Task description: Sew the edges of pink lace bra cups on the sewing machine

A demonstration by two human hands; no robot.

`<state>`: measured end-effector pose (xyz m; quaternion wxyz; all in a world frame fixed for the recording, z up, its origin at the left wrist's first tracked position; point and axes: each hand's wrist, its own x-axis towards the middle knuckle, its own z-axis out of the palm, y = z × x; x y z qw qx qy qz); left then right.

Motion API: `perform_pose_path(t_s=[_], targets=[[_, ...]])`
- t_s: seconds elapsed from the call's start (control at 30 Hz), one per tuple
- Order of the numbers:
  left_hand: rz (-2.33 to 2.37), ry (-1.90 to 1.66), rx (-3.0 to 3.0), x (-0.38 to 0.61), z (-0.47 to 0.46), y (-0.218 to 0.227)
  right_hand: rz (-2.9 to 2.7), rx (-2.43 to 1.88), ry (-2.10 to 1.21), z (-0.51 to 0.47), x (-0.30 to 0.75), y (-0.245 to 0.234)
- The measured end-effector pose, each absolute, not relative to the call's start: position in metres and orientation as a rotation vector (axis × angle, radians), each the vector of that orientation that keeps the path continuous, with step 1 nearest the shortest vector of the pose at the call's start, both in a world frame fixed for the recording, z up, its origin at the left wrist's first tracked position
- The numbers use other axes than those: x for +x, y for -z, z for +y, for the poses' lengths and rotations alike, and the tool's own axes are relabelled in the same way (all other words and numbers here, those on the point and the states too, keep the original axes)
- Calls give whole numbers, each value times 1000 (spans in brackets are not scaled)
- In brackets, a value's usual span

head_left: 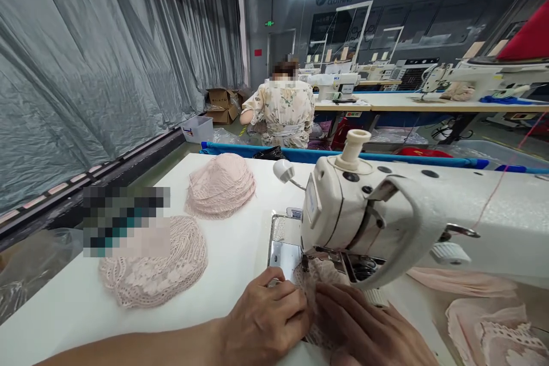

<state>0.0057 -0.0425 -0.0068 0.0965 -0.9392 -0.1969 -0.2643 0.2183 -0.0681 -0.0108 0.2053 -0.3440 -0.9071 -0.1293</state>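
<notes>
A piece of pale pink lace fabric (319,274) lies under the needle area of a white sewing machine (334,200). My left hand (270,311) is closed, its curled fingers pinching the left edge of the lace beside the metal plate (285,257). Stretched out over the right side of the same lace, my right hand (373,323) rests with its fingers lying flat just in front of the machine head. Its thumb is mostly hidden. Between the hands the lace is partly covered, and the machine hides the needle tip.
Two stacks of pink lace cups, a far stack (221,186) and a near stack (171,274), stand on the white table (240,246) to the left. More pink fabric (493,326) lies at right. A blue-edged rail (386,158) runs behind; a person (285,108) sits beyond it.
</notes>
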Motion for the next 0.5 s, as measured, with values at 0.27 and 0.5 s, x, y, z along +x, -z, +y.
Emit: perform_pose_path(t_s=[0.27, 0.5], targets=[[-668, 736, -2801, 4, -24, 6, -2449, -1022, 536, -51, 214, 9], [-741, 672, -2825, 4, -21, 10, -2394, -1059, 586, -47, 211, 10]])
